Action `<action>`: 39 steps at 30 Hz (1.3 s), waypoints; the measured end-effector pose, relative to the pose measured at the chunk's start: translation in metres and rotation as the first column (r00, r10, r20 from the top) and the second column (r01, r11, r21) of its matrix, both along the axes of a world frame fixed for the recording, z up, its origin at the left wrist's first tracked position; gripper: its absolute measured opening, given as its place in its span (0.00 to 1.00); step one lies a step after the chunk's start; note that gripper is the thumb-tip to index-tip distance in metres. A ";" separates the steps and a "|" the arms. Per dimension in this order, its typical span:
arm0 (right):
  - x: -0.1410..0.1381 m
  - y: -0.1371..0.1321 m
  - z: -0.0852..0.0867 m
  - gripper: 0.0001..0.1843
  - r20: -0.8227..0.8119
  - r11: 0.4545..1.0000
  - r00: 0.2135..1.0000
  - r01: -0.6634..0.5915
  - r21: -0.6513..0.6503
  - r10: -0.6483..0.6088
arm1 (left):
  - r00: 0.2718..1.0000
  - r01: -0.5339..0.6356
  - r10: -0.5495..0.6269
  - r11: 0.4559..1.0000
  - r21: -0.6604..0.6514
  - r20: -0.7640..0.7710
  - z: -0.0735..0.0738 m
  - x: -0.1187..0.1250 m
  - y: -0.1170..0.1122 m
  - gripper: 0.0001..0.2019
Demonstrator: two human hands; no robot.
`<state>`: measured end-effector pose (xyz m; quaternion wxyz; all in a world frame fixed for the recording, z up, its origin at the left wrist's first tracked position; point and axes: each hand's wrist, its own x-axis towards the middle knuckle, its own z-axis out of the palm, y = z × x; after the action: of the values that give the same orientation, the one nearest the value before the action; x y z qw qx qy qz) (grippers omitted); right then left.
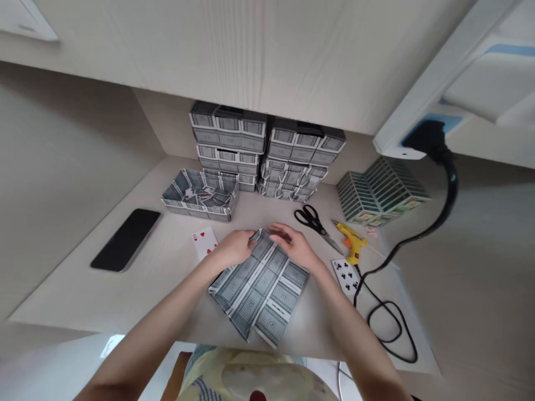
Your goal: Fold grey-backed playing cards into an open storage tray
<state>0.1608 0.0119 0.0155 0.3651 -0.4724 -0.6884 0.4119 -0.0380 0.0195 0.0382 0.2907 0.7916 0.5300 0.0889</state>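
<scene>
A partly folded panel of joined playing cards (261, 284), backs outward, lies tilted on the desk in front of me. My left hand (237, 248) grips its far left edge, fingers curled in. At the far right edge, my right hand (296, 246) has its thumb and fingers bent around the cards. The panel's near side has a flap standing apart. A two of hearts (204, 241) lies face up beside my left hand. To the right are black-handled scissors (313, 218), a yellow glue gun (353, 240) and a six of clubs (345, 276).
An open card box (200, 195) with loose pieces inside stands at back left. Stacked card boxes (229, 131) fill the back under a shelf (251, 50). A phone (125, 239) lies left. Green-striped card stacks (378, 192) and a black cable (412, 239) are right.
</scene>
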 end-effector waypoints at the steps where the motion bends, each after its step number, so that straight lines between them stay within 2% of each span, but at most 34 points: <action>1: 0.002 -0.002 0.000 0.21 -0.087 0.997 0.993 0.074 -0.030 -0.076 | 0.999 -0.007 0.008 1.000 -0.022 0.033 0.000 -0.003 0.002 0.17; 4: 0.004 -0.009 -0.003 0.23 -0.269 0.952 0.914 0.279 -0.127 -0.304 | 0.965 -0.039 0.067 0.992 -0.117 0.252 -0.005 -0.010 0.007 0.23; 6: 0.001 -0.015 -0.008 0.24 -0.294 0.928 0.882 0.326 -0.179 -0.367 | 0.903 -0.026 0.098 0.984 -0.176 0.418 -0.012 -0.008 0.010 0.24; 8: -0.006 -0.019 -0.013 0.23 -0.257 0.918 0.886 0.345 -0.194 -0.387 | 0.851 -0.025 0.125 0.980 -0.199 0.509 -0.020 -0.001 0.011 0.22; 12: -0.023 -0.021 -0.019 0.21 -0.194 0.891 0.870 0.433 -0.138 -0.453 | 0.796 -0.100 0.197 0.975 -0.196 0.572 -0.031 0.014 0.004 0.19; 15: -0.031 -0.017 -0.022 0.21 -0.190 0.889 0.868 0.448 -0.096 -0.458 | 0.773 -0.125 0.210 0.976 -0.181 0.598 -0.035 0.021 -0.002 0.18; 17: -0.033 -0.012 -0.023 0.21 -0.186 0.891 0.871 0.449 -0.074 -0.454 | 0.760 -0.201 0.258 0.966 -0.162 0.597 -0.037 0.025 -0.006 0.16; 21: -0.034 0.002 -0.023 0.21 -0.163 0.915 0.902 0.404 -0.003 -0.399 | 0.697 -0.433 0.432 0.890 -0.145 0.572 -0.042 0.033 -0.015 0.15; 24: -0.028 0.010 -0.021 0.22 -0.177 0.925 0.914 0.377 0.039 -0.365 | 0.689 -0.494 0.459 0.864 -0.101 0.560 -0.042 0.030 -0.023 0.16; 26: -0.020 0.012 -0.020 0.22 -0.197 0.915 0.900 0.403 0.036 -0.388 | 0.736 -0.491 0.433 0.870 -0.028 0.520 -0.037 0.018 -0.029 0.17; 28: -0.009 0.009 -0.023 0.22 -0.221 0.893 0.872 0.450 0.009 -0.437 | 0.819 -0.461 0.379 0.882 0.099 0.432 -0.029 -0.003 -0.033 0.17; 31: 0.008 -0.001 -0.029 0.21 -0.252 0.863 0.830 0.501 -0.058 -0.498 | 0.895 -0.447 0.428 0.859 0.249 0.129 -0.021 -0.041 -0.036 0.16; 34: 0.018 -0.013 -0.031 0.20 -0.285 0.855 0.807 0.502 -0.130 -0.517 | 0.843 -0.482 0.499 0.866 0.132 -0.201 -0.019 -0.072 -0.031 0.23; 36: 0.020 -0.021 -0.029 0.18 -0.306 0.854 0.798 0.491 -0.169 -0.519 | 0.822 -0.492 0.494 0.866 0.085 -0.284 -0.019 -0.082 -0.026 0.28; 39: 0.018 -0.029 -0.022 0.16 -0.331 0.857 0.790 0.471 -0.211 -0.516 | 0.802 -0.495 0.491 0.865 0.082 -0.339 -0.019 -0.083 -0.017 0.37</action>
<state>0.1788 -0.0168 -0.0065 0.5562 -0.5686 -0.4325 0.4245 -0.1207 0.0027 0.0192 0.1632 0.6279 0.7608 0.0168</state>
